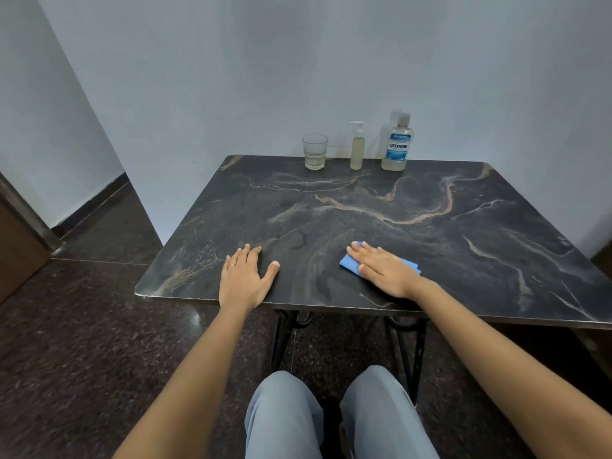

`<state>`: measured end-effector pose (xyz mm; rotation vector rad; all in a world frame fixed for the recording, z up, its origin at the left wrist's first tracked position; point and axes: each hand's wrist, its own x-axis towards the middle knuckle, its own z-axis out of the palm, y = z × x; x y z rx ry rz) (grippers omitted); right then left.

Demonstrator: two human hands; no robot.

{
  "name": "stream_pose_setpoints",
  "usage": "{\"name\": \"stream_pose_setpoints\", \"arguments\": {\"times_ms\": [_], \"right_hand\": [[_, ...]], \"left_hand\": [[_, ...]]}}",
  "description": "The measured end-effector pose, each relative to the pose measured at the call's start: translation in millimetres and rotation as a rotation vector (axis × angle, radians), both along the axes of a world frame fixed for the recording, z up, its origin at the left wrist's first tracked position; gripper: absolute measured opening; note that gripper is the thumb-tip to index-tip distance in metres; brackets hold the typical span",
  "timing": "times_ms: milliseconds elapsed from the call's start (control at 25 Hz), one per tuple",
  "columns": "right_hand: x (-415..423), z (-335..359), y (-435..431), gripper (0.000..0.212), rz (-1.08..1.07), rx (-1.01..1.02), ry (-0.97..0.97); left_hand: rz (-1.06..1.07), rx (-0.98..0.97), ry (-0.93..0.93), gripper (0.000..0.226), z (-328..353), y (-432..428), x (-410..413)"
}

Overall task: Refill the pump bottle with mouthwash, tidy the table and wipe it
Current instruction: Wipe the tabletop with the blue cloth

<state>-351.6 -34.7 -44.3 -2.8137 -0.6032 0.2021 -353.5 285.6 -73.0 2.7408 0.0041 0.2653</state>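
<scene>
Right hand [385,270], fingers flat, presses soft, light blue cloth [349,264] onto desk [430,233]; likely bunches unless palmed. Left hand [246,276] rests open.

A pale wall [231,77] rises behind, a dark speckled floor [82,326] shines below, and 1 brown door [16,250] stands at the left.

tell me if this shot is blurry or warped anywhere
Head view: sharp in the middle, the mouthwash bottle label readable; the wide lens bows the near edge of the table and leans the walls; light soft and even, small glare patch on the floor.
</scene>
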Motion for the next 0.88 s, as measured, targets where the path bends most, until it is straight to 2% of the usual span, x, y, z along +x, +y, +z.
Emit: {"name": "stream_pose_setpoints", "arguments": {"times_ms": [80, 160, 360, 520, 680, 800, 880], "right_hand": [[8.0, 0.6, 20.5, 0.049, -0.107, 0.007, -0.007], [7.9, 2.5, 49.4, 0.05, -0.106, 0.007, 0.0], [-19.7, -0.1, 101.9, 0.051, 0.086, -0.021, -0.032], [-38.2, -2.2, 68.4, 0.05, 0.285, 0.036, -0.025], [-16.6, 1.2, 26.5, 0.051, 0.116, -0.047, -0.032], [7.5, 4.6, 49.7, 0.052, -0.09, -0.093, -0.009], [9.6, 4.3, 82.3, 0.053, -0.11, -0.107, -0.015]], "left_hand": [[0.008, -0.004, -0.008, 0.066, 0.2, -0.4, 0.6], [0.009, -0.004, -0.008, 0.065, -0.3, -0.5, 0.5], [0.007, -0.007, -0.003, 0.063, -1.3, -0.5, -1.1], [-0.002, -0.004, 0.003, 0.063, 0.3, 0.6, -2.3], [0.007, -0.014, -0.016, 0.065, -0.4, -0.9, -2.0], [0.009, -0.009, -0.009, 0.065, -0.4, -0.7, -0.9], [0.008, -0.009, -0.009, 0.064, -0.9, -1.4, -1.6]]}}
